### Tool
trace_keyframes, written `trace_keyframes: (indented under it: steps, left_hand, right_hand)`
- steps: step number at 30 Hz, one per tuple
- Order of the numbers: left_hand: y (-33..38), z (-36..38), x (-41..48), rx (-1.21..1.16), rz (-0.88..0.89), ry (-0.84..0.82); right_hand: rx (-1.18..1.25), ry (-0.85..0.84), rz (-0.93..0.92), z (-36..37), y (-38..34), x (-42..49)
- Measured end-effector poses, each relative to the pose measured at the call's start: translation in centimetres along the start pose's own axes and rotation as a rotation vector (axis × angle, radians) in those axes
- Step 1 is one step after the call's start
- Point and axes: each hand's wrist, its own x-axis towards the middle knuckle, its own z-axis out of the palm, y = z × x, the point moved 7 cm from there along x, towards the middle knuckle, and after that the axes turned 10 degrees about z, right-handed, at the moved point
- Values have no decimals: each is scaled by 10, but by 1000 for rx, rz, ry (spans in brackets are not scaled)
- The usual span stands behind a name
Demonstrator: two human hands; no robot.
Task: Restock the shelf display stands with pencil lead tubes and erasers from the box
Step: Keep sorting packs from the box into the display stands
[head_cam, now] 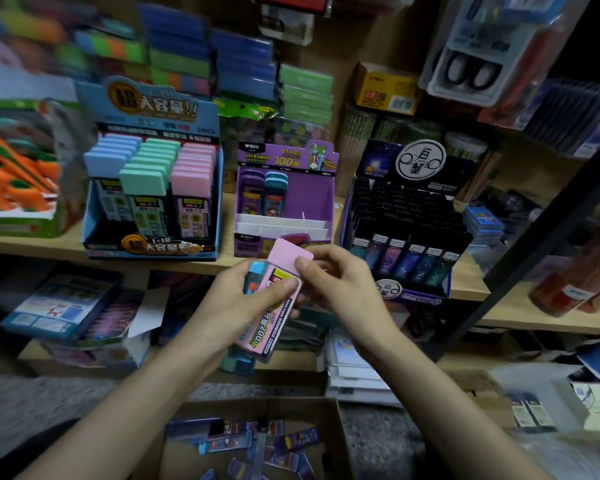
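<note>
My left hand point(236, 299) grips a pink lead tube pack point(274, 299) together with a blue one point(255, 277) behind it, held in front of the shelf. My right hand point(333, 277) pinches the pink pack's top end with thumb and fingers. On the shelf stand a blue display stand point(149, 168) full of blue, green and pink packs, a purple display stand point(284, 202) holding two tubes at its back left, and a dark display stand point(406, 230) full of tubes. The cardboard box point(340, 445) below holds several loose lead tubes point(257, 445).
Orange carrot-shaped items point(11, 181) lie at the shelf's left. Stacked coloured boxes point(243, 64) line the back. A dark metal shelf post point(534, 237) slants on the right. A lower shelf holds boxes and papers point(354, 362).
</note>
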Motion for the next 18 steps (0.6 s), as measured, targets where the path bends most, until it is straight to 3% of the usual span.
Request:
trace_keyframes:
  steps: [5, 11, 14, 18]
  left_hand:
    - [27, -47, -7, 144, 90, 155]
    - [58, -122, -20, 211, 164, 426]
    - [62, -141, -26, 198, 147, 457]
    - [65, -154, -33, 172, 154, 484]
  right_hand:
    - [79, -68, -46, 37, -26, 12]
    - [18, 20, -298, 58, -94, 40]
    - [-190, 119, -474, 70, -117, 52]
    - [-476, 104, -592, 94, -111, 65]
